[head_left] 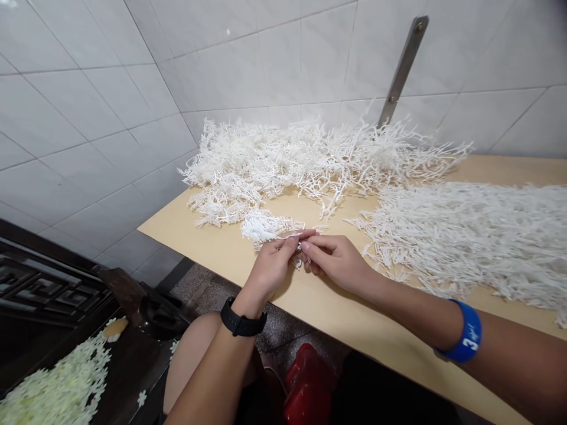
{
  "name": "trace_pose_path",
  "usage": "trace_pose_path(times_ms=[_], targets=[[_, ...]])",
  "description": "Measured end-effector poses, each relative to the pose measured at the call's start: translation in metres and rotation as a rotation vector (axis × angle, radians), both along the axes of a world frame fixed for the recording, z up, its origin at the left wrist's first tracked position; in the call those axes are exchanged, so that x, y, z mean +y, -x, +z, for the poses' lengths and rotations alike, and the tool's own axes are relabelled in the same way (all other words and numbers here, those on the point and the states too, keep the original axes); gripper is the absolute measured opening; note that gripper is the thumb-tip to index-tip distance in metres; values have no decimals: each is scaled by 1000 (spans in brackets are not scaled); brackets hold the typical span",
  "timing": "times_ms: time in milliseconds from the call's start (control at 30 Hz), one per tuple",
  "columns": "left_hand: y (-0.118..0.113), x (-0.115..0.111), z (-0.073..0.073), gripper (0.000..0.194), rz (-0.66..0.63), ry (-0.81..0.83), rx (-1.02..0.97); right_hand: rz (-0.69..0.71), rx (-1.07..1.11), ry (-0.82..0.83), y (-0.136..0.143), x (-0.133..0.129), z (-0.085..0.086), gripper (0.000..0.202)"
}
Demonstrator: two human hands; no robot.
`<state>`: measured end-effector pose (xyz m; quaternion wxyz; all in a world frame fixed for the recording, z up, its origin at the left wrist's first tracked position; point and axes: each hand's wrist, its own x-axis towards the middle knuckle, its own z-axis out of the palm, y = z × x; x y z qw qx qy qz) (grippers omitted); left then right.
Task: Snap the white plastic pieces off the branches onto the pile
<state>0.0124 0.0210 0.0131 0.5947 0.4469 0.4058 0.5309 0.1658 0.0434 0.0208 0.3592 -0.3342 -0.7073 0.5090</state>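
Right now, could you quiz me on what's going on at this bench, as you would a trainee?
1. True or false: both hands pinch the same small white plastic sprig.
2. Which wrist wears the blue wristband: left or right?
3. What lies on the dark surface at the lower left?
A. red caps
B. pale flower pieces
C. coiled wire

Key:
1. True: left hand and right hand meet on it above the table.
2. Right; the left wears a black watch.
3. B.
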Motion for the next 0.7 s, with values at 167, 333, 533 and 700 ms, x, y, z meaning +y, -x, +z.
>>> trace_pose_path(times_ms=[167, 333, 533, 700], targets=[[4, 4, 0, 38, 202, 70, -106, 6, -90, -107, -1, -3, -2, 34], [3, 5, 0, 41, 128, 32, -96, -19, -227, -390, -3, 0, -8, 18], [4, 3, -2, 39, 35, -24, -40, -138, -149, -278, -3, 3, -6, 13], [4, -3, 4, 36, -11, -79, 205, -61, 72, -93, -3, 8, -4, 22]])
